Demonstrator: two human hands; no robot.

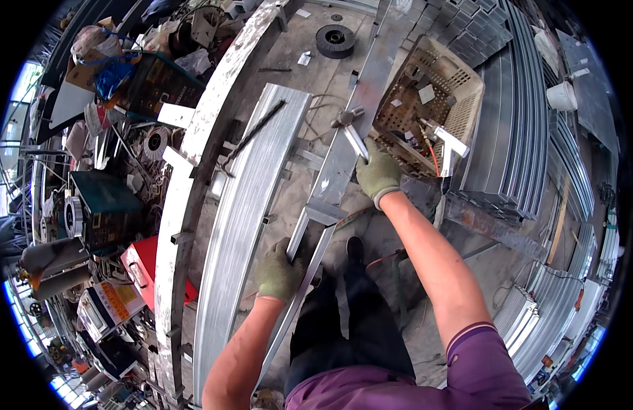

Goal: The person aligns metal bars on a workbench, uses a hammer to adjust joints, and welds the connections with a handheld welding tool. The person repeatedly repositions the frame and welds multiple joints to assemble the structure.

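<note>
My right hand (379,171), in a green work glove, is closed round the light metal handle of a hammer (356,142). The hammer head is raised toward the far end, over a long flat steel beam (335,174). In a matching glove, my left hand (279,273) grips one leg of a narrow frame of square metal tube (325,212). The frame's squared end rests on or just above the beam, ahead of my feet; I cannot tell which. A wide ribbed metal channel (241,219) lies to the left of my left hand.
A beige plastic crate (465,89) on the right has a white gun-shaped tool (448,141) at its near edge. Metal profiles (511,130) are stacked beyond it. A long whitish beam (193,171), a red box (149,273) and clutter line the left. A black spool (335,41) lies far ahead.
</note>
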